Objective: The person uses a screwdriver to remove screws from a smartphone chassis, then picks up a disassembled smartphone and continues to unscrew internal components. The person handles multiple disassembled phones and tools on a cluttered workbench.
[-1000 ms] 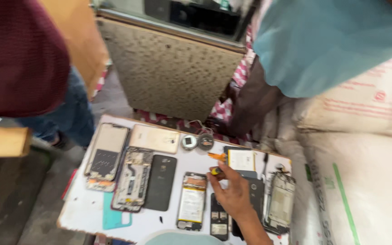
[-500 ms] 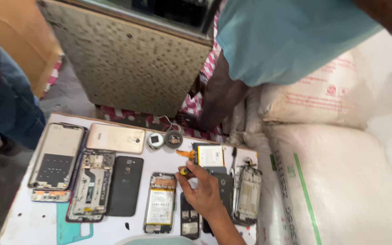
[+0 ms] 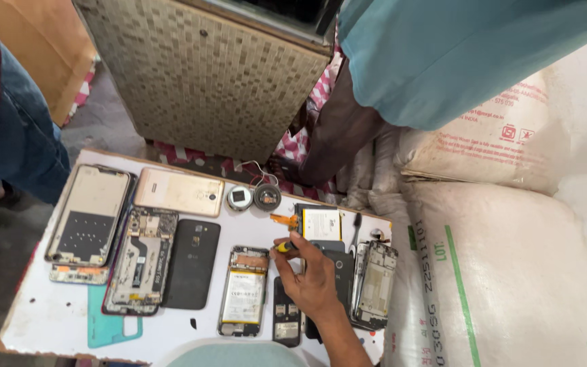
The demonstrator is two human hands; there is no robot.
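Currently: right hand (image 3: 315, 277) closed around a yellow-handled screwdriver (image 3: 284, 247), tip toward the opened phone with battery (image 3: 242, 292), among dismantled phones laid flat in rows on the white board (image 3: 49, 319) for access; left hand out of view

A small yellow-handled tool (image 3: 284, 247), probably a screwdriver, sits pinched in fingertips at lower centre of the frame, lying roughly level over the white board, mostly hidden.

A gold phone back (image 3: 179, 192) and a black phone (image 3: 192, 264) are seen on the white desk (image 3: 56, 316); a teal case (image 3: 113, 326) is seen below.
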